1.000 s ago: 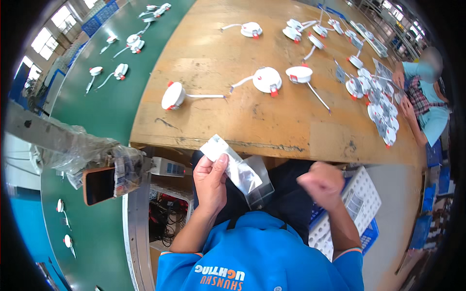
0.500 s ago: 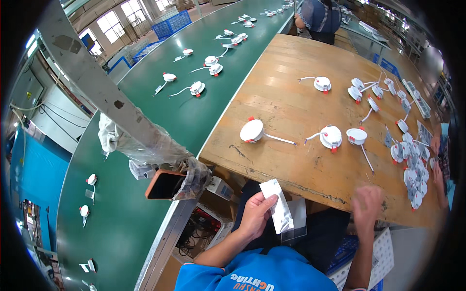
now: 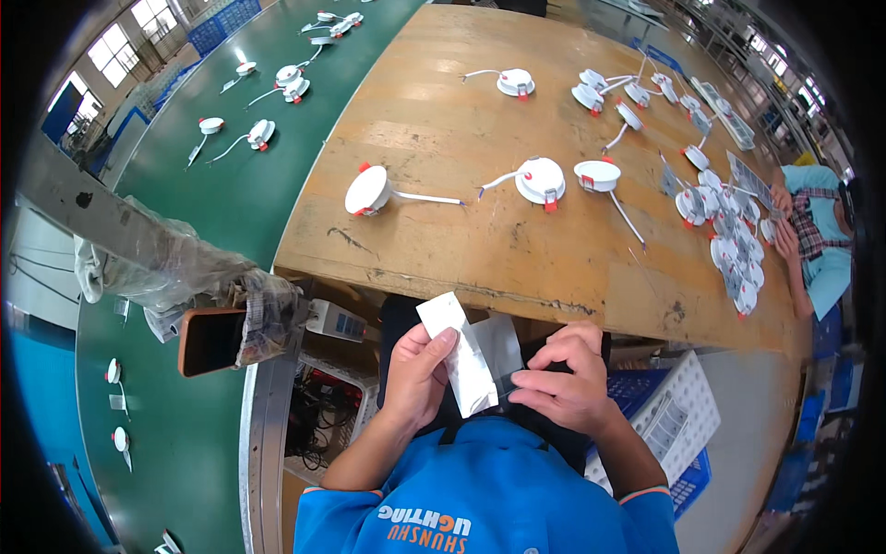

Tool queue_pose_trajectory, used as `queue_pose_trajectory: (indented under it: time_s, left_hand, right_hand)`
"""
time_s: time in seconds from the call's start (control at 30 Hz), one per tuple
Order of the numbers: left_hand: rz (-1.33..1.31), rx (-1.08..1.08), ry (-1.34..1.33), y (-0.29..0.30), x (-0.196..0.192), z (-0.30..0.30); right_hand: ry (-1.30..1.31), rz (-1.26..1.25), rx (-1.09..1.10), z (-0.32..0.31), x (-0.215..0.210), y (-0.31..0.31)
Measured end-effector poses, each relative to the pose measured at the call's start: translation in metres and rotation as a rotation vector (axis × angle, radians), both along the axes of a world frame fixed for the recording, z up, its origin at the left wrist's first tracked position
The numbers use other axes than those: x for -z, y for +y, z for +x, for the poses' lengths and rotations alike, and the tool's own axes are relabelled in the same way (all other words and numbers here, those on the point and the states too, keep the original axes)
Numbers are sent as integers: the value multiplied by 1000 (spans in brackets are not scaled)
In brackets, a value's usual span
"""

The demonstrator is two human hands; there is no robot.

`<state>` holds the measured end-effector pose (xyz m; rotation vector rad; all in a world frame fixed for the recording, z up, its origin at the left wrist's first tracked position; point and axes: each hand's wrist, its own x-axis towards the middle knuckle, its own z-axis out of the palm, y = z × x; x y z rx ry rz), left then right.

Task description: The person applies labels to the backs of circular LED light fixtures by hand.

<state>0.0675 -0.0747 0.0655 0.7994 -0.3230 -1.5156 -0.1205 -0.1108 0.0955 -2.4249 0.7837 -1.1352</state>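
Over my lap, my left hand [image 3: 420, 369] pinches a narrow white label strip [image 3: 459, 355], thumb across its upper part. Behind the strip hangs a pale, see-through sheet [image 3: 500, 346]. My right hand [image 3: 568, 374] is beside the strip's lower end, its fingers bent and thumb and fingertip close together at the sheet's lower edge. Whatever lies between those fingertips is too small to make out. On the wooden table [image 3: 443, 249] ahead, the nearest things are round white downlights with red clips: one [image 3: 368, 191] at left, another [image 3: 541, 182] in the middle, a third [image 3: 598, 175] beside it.
A green conveyor belt [image 3: 212, 323] carries more downlights along my left. A phone [image 3: 210, 342] is fixed to the plastic-wrapped post. Piled downlights [image 3: 734, 245] lie at the table's right, near a co-worker's hands [image 3: 784, 222]. A blue crate [image 3: 688, 485] and white perforated tray [image 3: 688, 415] stand lower right.
My right hand has come from the table's edge, leftward and down to the strip's lower end. My left hand keeps its hold on the strip. The whole view has shifted to the right.
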Motion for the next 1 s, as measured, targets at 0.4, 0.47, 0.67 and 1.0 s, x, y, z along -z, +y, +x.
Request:
queue_pose_trajectory:
  time_s: [0.4,0.47,0.67,1.0]
  left_hand:
    - [33,516,418,19,10,-4]
    - [-142,598,525,20,22,-3]
    - [-19,233,305,4,9,31]
    - [-68,-515,-198,-111,-19,140]
  right_hand:
    - [0,-125,-266,-12,-24,35]
    - [0,-105,-253,-17,-28,42]
    - [-158,176,-318,-34,-50,46]
    - [-1242,1130,-554,-72,21,-45]
